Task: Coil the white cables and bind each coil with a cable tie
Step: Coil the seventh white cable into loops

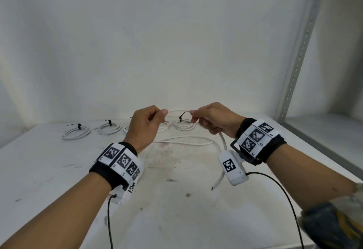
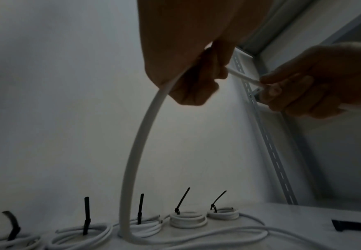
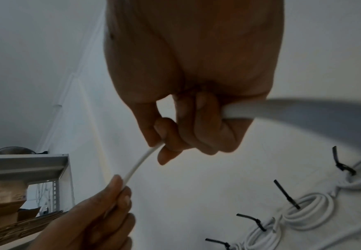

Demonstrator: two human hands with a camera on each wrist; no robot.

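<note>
Both hands are raised above the white table (image 1: 59, 170) with one white cable (image 1: 177, 111) stretched between them. My left hand (image 1: 161, 116) pinches it between thumb and fingers, and the cable (image 2: 136, 152) arcs from that hand (image 2: 218, 74) down to the table. My right hand (image 1: 193, 116) grips the same cable in curled fingers (image 3: 196, 132); a length (image 1: 223, 140) hangs from it toward the table. More of it lies slack (image 1: 186, 140) on the tabletop. Along the back stand several finished coils (image 2: 188, 219), each bound with a black cable tie (image 2: 182, 201).
A perforated metal shelf post (image 1: 296, 68) rises at the right of the table. The right wrist view shows a shelf (image 3: 25, 164) with cardboard on it to the left. A black strip (image 2: 355, 226) lies on the table right of the coils. The wall stands close behind them.
</note>
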